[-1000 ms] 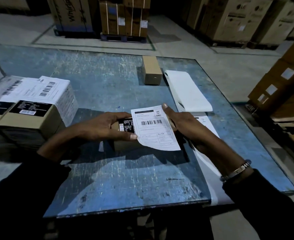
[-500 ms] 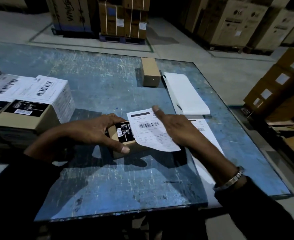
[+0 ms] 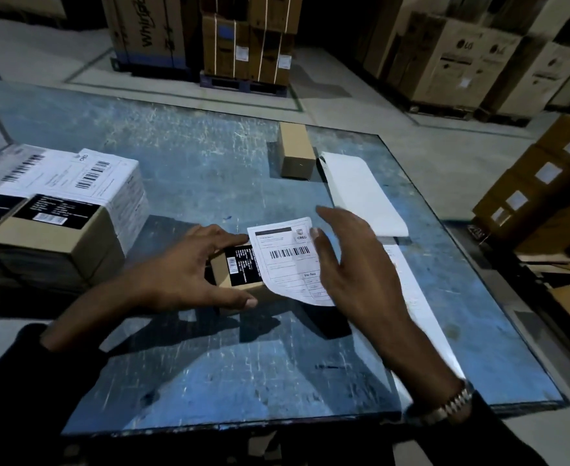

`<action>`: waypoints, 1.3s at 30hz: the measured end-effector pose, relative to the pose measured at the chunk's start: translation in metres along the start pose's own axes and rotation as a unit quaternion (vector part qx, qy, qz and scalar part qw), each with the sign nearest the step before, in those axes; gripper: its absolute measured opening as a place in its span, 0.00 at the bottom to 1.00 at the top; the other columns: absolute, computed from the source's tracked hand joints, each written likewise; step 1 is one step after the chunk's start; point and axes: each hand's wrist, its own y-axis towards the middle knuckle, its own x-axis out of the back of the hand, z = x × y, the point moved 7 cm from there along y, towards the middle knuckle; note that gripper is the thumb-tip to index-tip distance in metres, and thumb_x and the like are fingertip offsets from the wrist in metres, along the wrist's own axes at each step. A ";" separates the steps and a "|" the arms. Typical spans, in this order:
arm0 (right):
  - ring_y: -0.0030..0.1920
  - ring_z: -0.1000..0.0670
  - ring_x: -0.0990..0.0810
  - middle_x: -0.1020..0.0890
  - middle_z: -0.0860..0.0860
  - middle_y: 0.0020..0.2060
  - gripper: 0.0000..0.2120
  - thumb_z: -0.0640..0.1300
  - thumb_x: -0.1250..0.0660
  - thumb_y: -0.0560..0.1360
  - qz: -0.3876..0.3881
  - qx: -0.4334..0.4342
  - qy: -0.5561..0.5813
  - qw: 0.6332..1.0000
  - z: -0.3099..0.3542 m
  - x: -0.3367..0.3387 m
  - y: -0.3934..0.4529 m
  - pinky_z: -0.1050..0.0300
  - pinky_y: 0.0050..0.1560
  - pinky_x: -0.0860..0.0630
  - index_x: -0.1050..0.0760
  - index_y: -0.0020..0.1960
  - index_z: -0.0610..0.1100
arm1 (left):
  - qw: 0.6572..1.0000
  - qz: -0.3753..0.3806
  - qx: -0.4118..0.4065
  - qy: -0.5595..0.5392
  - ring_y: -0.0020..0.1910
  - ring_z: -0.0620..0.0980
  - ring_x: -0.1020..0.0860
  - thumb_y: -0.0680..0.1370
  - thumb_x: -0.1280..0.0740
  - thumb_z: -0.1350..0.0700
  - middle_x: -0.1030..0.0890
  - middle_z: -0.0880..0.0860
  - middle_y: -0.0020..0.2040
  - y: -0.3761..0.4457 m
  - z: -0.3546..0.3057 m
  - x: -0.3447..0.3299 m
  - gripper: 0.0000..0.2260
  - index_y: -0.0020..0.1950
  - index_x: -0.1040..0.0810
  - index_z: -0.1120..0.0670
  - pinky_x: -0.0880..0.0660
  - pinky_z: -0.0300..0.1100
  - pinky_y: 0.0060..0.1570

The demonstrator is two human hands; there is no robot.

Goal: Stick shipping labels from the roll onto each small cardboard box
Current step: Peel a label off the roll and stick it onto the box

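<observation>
Left fingers (image 3: 209, 237) pinch the small box (image 3: 233, 287); right fingers (image 3: 324, 250) spread flat on its label (image 3: 287, 257).

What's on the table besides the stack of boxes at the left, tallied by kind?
Small cardboard boxes: 2, the held box in the left hand and the far box
Loose shipping label: 1
Label strip: 1
Total: 4
</observation>
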 end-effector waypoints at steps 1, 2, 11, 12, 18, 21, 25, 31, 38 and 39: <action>0.80 0.56 0.35 0.29 0.55 0.79 0.24 0.58 0.42 0.87 0.034 0.040 -0.003 0.999 0.017 -0.003 -0.006 0.54 0.79 0.36 0.32 0.82 0.52 | 0.999 -0.045 -0.004 -0.008 0.68 0.41 0.29 0.63 0.27 0.24 0.26 0.39 0.66 -0.005 0.003 0.000 0.50 0.82 0.33 0.40 0.29 0.46 0.73; 0.82 0.59 0.41 0.34 0.57 0.82 0.27 0.61 0.45 0.87 0.096 0.064 0.000 0.993 0.031 -0.012 -0.013 0.55 0.82 0.41 0.35 0.83 0.52 | 0.995 -0.090 -0.022 -0.019 0.71 0.42 0.29 0.65 0.26 0.25 0.28 0.42 0.71 -0.010 0.004 -0.001 0.52 0.84 0.36 0.43 0.29 0.46 0.74; 0.81 0.67 0.67 0.61 0.62 0.85 0.42 0.75 0.67 0.78 0.340 0.034 -0.094 0.935 0.030 -0.033 -0.033 0.53 0.85 0.63 0.62 0.87 0.56 | 0.960 -0.165 -0.205 0.099 0.77 0.46 0.26 0.82 0.32 0.39 0.25 0.50 0.78 -0.033 -0.030 -0.009 0.29 0.78 0.24 0.53 0.27 0.52 0.76; 0.81 0.66 0.68 0.63 0.61 0.85 0.45 0.77 0.70 0.76 0.337 0.009 -0.114 0.935 0.020 -0.029 -0.028 0.53 0.85 0.64 0.63 0.86 0.55 | 0.958 -0.168 -0.207 0.101 0.76 0.46 0.26 0.81 0.31 0.39 0.24 0.50 0.77 -0.033 -0.030 -0.008 0.28 0.77 0.23 0.53 0.27 0.51 0.76; 0.81 0.67 0.67 0.61 0.61 0.85 0.49 0.79 0.75 0.73 0.288 0.001 -0.118 0.950 0.029 -0.014 -0.016 0.52 0.84 0.65 0.62 0.87 0.54 | 0.963 -0.177 -0.193 0.062 0.73 0.47 0.22 0.78 0.26 0.42 0.21 0.49 0.75 -0.036 -0.032 -0.004 0.27 0.75 0.20 0.52 0.21 0.55 0.68; 0.80 0.70 0.66 0.59 0.63 0.85 0.43 0.76 0.68 0.77 0.355 0.038 -0.027 0.934 0.056 -0.038 -0.029 0.54 0.84 0.64 0.60 0.87 0.57 | 0.957 -0.206 -0.197 0.054 0.68 0.47 0.18 0.76 0.23 0.44 0.18 0.48 0.71 -0.041 -0.033 0.001 0.25 0.71 0.17 0.52 0.17 0.53 0.61; 0.79 0.72 0.67 0.60 0.65 0.84 0.39 0.73 0.69 0.78 0.364 0.044 -0.032 0.930 0.035 -0.042 -0.026 0.52 0.84 0.67 0.61 0.86 0.59 | 0.956 -0.216 -0.191 0.053 0.66 0.46 0.17 0.76 0.22 0.41 0.17 0.48 0.69 -0.041 -0.030 0.001 0.23 0.67 0.14 0.52 0.16 0.53 0.59; 0.81 0.66 0.67 0.62 0.61 0.85 0.45 0.78 0.71 0.75 0.352 -0.051 -0.137 0.924 -0.009 -0.014 -0.008 0.47 0.84 0.68 0.65 0.86 0.56 | 0.957 -0.214 -0.191 0.034 0.65 0.45 0.17 0.75 0.21 0.41 0.16 0.48 0.67 -0.039 -0.028 0.001 0.22 0.63 0.13 0.53 0.16 0.52 0.60; 0.81 0.66 0.65 0.60 0.62 0.85 0.43 0.76 0.67 0.78 0.373 0.043 -0.065 0.925 0.057 -0.043 -0.026 0.50 0.85 0.64 0.61 0.87 0.57 | 0.948 -0.232 -0.215 0.027 0.57 0.46 0.14 0.78 0.22 0.47 0.14 0.49 0.61 -0.044 -0.036 0.004 0.15 0.58 0.11 0.55 0.16 0.50 0.53; 0.81 0.67 0.67 0.62 0.62 0.85 0.43 0.76 0.67 0.77 0.380 0.057 -0.078 0.920 0.054 -0.048 -0.028 0.50 0.84 0.66 0.62 0.87 0.57 | 0.948 -0.231 -0.218 0.026 0.57 0.47 0.14 0.78 0.23 0.46 0.14 0.49 0.61 -0.044 -0.036 0.003 0.15 0.57 0.11 0.55 0.16 0.50 0.52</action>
